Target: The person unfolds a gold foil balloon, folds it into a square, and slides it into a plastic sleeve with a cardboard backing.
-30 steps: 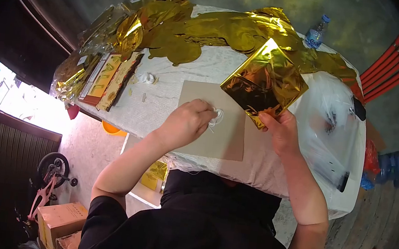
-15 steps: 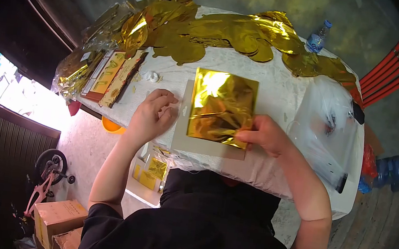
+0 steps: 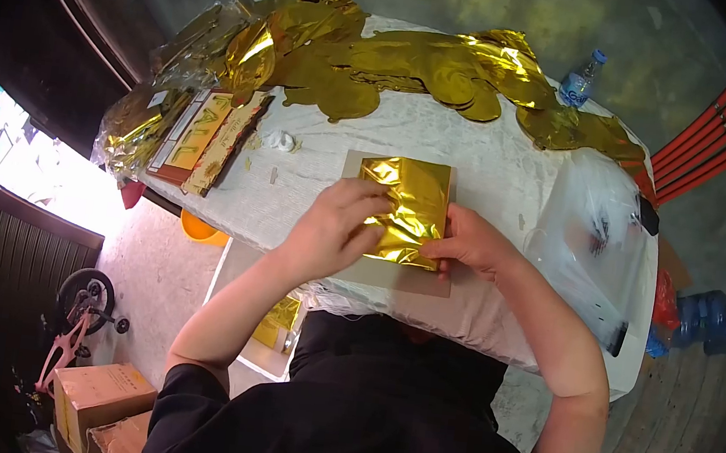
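A folded piece of shiny gold foil (image 3: 419, 202) lies over a flat grey-beige card (image 3: 411, 278) near the table's front edge. The card shows along the foil's left, top and bottom sides. My left hand (image 3: 335, 223) reaches over the foil's left side, its fingers apart and resting on or just above the surface. At the lower right corner, my right hand (image 3: 468, 244) pinches the foil's edge between thumb and fingers. Creases run across the foil between both hands.
Flat gold foil shapes (image 3: 400, 61) line the table's back. Printed cards (image 3: 202, 141) lie left, beside a crumpled white scrap (image 3: 280, 140). Clear plastic bags (image 3: 589, 243) cover the right side. A water bottle (image 3: 582, 78) stands at the back right edge.
My left hand has moved right, from beside the card onto the foil. The foil has come down lower over the card and looks narrower. My right hand keeps its pinch.
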Motion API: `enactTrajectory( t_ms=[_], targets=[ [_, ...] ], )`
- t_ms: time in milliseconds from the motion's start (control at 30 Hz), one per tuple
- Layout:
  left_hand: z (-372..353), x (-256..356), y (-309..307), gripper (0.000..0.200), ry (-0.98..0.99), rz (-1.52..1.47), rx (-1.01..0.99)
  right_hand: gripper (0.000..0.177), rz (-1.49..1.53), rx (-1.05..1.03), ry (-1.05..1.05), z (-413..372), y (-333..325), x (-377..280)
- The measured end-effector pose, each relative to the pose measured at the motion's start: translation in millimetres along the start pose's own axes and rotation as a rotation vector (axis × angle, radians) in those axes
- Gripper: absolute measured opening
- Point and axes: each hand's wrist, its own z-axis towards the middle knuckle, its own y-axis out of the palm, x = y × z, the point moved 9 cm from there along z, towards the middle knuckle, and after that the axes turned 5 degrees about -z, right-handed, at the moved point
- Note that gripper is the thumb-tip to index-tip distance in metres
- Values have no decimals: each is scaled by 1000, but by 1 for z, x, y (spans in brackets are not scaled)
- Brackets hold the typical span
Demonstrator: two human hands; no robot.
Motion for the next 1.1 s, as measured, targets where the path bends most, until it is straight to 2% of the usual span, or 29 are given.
enactTrajectory(
  t_ms=[33,67,133,300,467,767,833,867,933,967,1033,1067,1100],
  targets=[
    [2,0,6,31,3,8,-28,40,-32,32,-37,-2,-1,-4],
    [4,1,8,31,7,7,-24,40,-36,35,-39,-1,-1,-5],
    [5,10,13,36,66,197,-34,51,-152,78,-14,-1,-3,-4],
    [6,14,35,46,78,139,-137,56,-141,97,13,3,-6,1],
    [7,12,41,41,61,158,-154,62,-166,94,-41,1,-4,-8],
    [8,10,47,43,46,182,-205,86,-233,94,-15,-4,-4,-17],
    [9,10,47,42,53,195,-202,90,-483,238,111,-14,-13,-17],
    [10,9,48,41,44,193,-211,90,-483,237,110,-14,-15,-13],
    [10,9,50,41,37,189,-222,84,-850,399,-161,-18,-26,-31],
    [11,9,49,41,41,196,-216,84,-850,399,-158,-20,-28,-32],
    [12,10,50,41,43,197,-212,63,-953,534,-176,-29,-38,-43],
    [13,10,49,40,40,209,-208,63,-950,531,-169,-27,-39,-39],
    [13,10,50,40,35,217,-208,56,-1053,609,-429,-32,-30,-51]
  ],
)
